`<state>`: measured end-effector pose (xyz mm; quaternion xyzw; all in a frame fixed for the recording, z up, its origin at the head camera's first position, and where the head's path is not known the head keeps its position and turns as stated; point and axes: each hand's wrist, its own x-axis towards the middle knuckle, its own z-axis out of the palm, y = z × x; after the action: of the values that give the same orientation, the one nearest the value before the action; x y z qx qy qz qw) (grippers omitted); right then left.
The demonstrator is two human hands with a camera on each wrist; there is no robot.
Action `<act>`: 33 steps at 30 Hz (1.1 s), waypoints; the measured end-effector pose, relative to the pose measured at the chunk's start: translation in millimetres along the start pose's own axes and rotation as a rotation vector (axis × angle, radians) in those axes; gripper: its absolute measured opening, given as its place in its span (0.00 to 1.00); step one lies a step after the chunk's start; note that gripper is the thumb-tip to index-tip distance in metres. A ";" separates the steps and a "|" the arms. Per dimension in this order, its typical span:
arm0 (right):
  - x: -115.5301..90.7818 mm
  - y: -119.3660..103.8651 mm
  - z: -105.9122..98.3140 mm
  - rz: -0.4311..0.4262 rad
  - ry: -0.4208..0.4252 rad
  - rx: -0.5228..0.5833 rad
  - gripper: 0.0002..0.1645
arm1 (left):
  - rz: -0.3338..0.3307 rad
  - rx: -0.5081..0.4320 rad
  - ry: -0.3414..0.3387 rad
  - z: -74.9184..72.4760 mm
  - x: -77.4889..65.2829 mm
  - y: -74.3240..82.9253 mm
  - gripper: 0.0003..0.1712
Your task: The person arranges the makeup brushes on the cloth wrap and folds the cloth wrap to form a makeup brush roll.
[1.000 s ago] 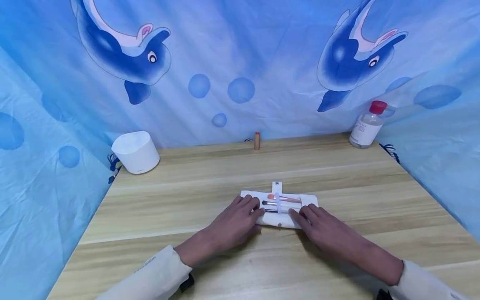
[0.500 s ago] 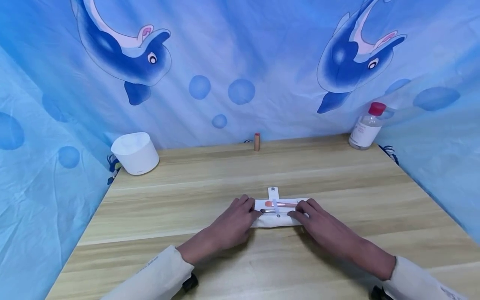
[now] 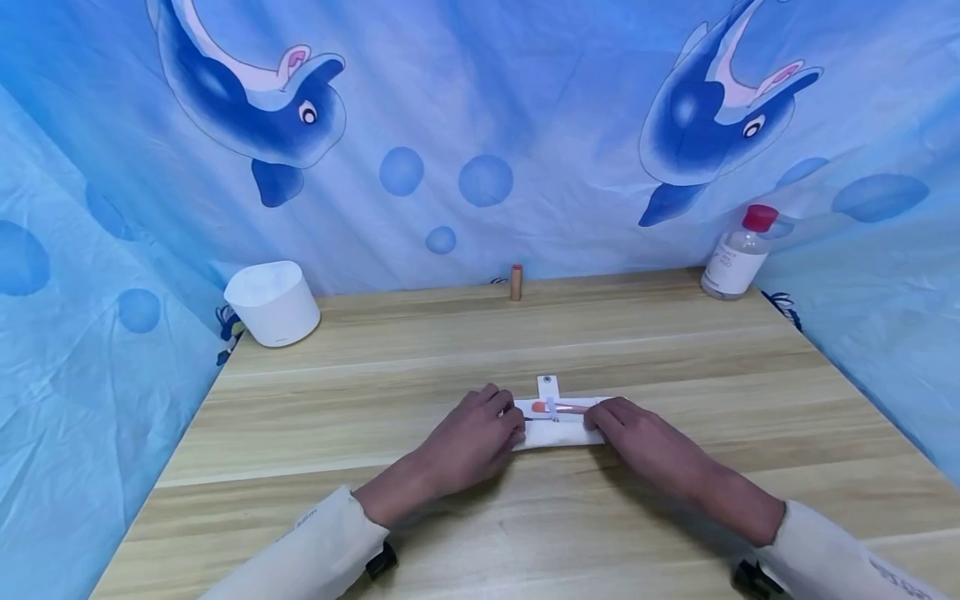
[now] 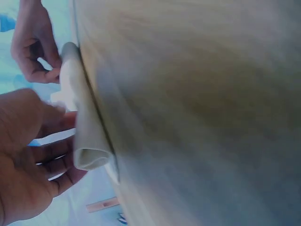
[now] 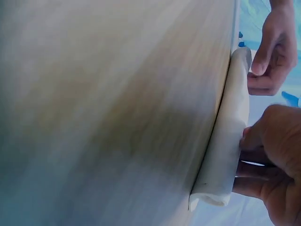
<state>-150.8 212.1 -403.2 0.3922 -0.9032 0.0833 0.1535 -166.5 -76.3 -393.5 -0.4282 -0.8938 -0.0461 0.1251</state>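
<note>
A white makeup brush roll (image 3: 558,434) lies partly rolled up on the table, its near side folded over. My left hand (image 3: 474,440) grips its left end and my right hand (image 3: 645,442) grips its right end, fingers bent against it. A pink-handled makeup brush (image 3: 573,409) still shows inside, under a narrow clear band; other brushes are mostly covered. On the far side a snap tab (image 3: 548,386) sticks out flat. In the left wrist view the rolled edge of the brush roll (image 4: 88,127) forms a tube, and the right wrist view shows the brush roll (image 5: 225,136) resting on the wood.
A white round container (image 3: 272,307) stands at the table's back left. A small brown lipstick-like tube (image 3: 516,283) is upright at the back middle. At the back right stands a clear bottle (image 3: 735,258) with a red cap. Blue dolphin-print curtain (image 3: 480,100) surrounds the wooden table (image 3: 390,350).
Both hands have folded the near edge of the brush roll away from me over the brushes. The dark-tipped brushes have become covered, and the roll is narrower.
</note>
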 end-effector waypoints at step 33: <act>32.7 28.8 8.9 -0.090 -0.042 0.190 0.15 | -0.063 -0.245 -0.086 9.3 29.9 -21.0 0.16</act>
<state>-195.0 206.9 -401.2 0.4469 -0.8755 0.1536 0.1004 -202.5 -65.1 -394.1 -0.4136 -0.8990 -0.1405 0.0321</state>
